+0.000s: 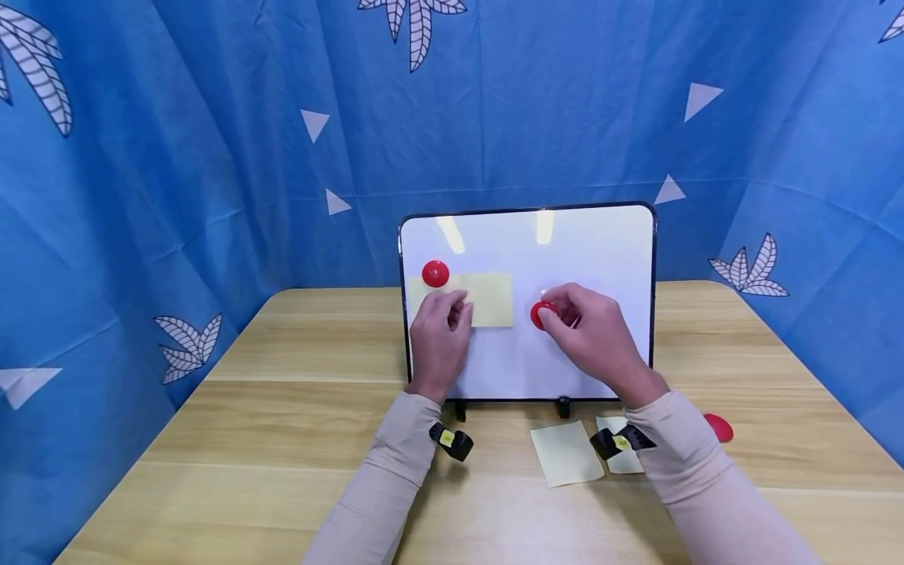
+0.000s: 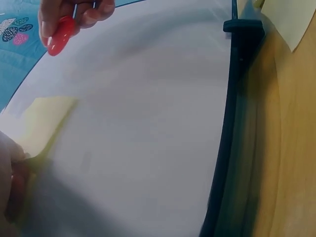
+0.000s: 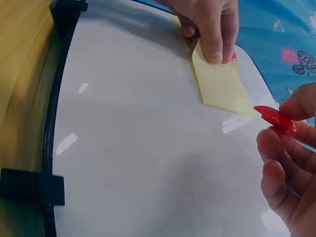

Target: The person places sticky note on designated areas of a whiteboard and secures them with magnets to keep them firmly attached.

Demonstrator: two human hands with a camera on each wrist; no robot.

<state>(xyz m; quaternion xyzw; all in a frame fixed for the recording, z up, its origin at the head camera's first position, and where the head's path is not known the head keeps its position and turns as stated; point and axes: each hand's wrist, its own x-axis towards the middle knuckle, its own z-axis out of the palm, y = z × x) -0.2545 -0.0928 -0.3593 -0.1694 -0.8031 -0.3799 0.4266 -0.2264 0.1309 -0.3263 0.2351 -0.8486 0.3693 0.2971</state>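
A small whiteboard (image 1: 565, 361) with a black frame stands upright on the table. My left hand (image 1: 439, 345) pinches the left edge of a yellow sticky note (image 1: 490, 300) at the board's surface; the right wrist view shows the thumb on the face of the paper. Left of it lies another pale yellow note (image 1: 417, 294), partly hidden by that hand, with a round red magnet (image 1: 435, 273) at its top. Between thumb and fingers my right hand (image 1: 593, 326) holds a second red magnet (image 3: 276, 118), in front of the board and right of the pinched note.
Two loose sticky notes lie on the table before the board, a nearer one (image 1: 567, 453) and another (image 1: 625, 463) partly under the right wrist. Beside the right sleeve sits a red disc (image 1: 719, 428). Black feet (image 1: 563, 406) hold up the board; a blue curtain (image 1: 565, 118) hangs behind.
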